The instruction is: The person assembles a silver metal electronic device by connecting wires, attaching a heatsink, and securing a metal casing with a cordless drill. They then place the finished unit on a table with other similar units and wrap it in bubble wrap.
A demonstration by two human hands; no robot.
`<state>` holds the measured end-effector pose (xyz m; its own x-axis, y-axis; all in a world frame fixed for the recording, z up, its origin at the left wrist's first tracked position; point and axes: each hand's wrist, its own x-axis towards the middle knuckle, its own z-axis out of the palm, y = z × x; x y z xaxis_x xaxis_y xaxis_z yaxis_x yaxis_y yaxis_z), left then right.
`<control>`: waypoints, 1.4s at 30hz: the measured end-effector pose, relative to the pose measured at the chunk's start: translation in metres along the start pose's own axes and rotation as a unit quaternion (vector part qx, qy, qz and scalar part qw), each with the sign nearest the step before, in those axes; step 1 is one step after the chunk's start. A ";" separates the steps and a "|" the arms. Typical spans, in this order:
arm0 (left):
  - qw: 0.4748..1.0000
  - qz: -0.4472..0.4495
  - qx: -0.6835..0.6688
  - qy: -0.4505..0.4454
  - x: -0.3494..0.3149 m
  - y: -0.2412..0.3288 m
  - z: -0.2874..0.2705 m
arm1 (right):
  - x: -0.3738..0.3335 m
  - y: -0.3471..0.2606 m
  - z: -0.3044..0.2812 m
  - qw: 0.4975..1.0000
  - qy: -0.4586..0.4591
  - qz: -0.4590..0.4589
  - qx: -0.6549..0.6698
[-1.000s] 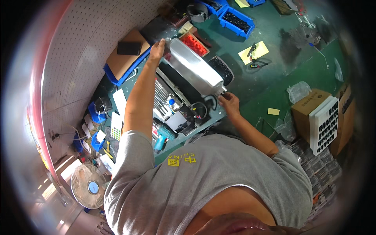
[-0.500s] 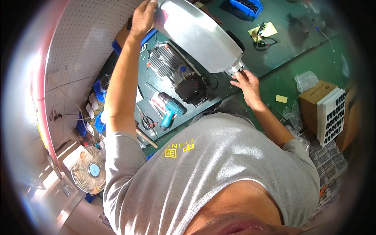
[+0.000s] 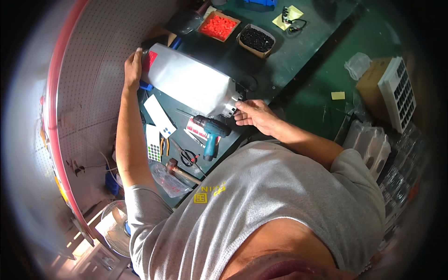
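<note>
A silver sheet-metal cover (image 3: pixel 191 84) with a red label at its far left end lies between my hands, over the green workbench (image 3: pixel 298 56). My left hand (image 3: pixel 133 70) grips the labelled end, fingers bent over its edge. At the notched right end, the fingers of my right hand (image 3: pixel 259 116) are closed on the rim. Beneath the cover, the finned black unit is hidden, and I cannot tell whether the two touch. A teal cordless drill (image 3: pixel 212 135) lies just on the near side of the cover.
Scissors (image 3: pixel 187 157), pliers (image 3: pixel 164 146), a hammer (image 3: pixel 179 171) and sticker sheets (image 3: pixel 159 114) lie nearby. Behind are boxes of red pieces (image 3: pixel 218 26) and black pieces (image 3: pixel 255 39), and a cable (image 3: pixel 294 24) on yellow paper. Cardboard boxes (image 3: pixel 373 77) stand right; a fan (image 3: pixel 115 228) stands lower left.
Both hands have brought the cover down and to the left, over the finned unit, which was visible before. The view has shifted, showing more of the bench's tools and boxes.
</note>
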<state>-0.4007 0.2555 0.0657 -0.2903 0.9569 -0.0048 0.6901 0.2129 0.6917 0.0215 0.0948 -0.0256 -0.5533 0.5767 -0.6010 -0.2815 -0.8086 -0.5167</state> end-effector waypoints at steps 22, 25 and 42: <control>0.996 -0.035 -0.012 -0.081 -0.009 -0.045 0.094 | 0.020 0.046 -0.047 0.993 0.088 0.061 -0.047; 0.996 -0.031 -0.002 -0.080 -0.008 -0.050 0.097 | 0.022 0.044 -0.049 0.991 0.095 0.076 -0.063; 0.959 -0.160 -0.139 -0.186 0.036 -0.108 0.117 | 0.032 0.040 -0.042 0.981 0.129 0.118 -0.079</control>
<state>-0.4079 0.2903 -0.0937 -0.1648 0.8669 -0.4705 0.3862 0.4956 0.7779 0.0255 0.0860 -0.0910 -0.3652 0.4026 -0.8394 -0.0339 -0.9068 -0.4202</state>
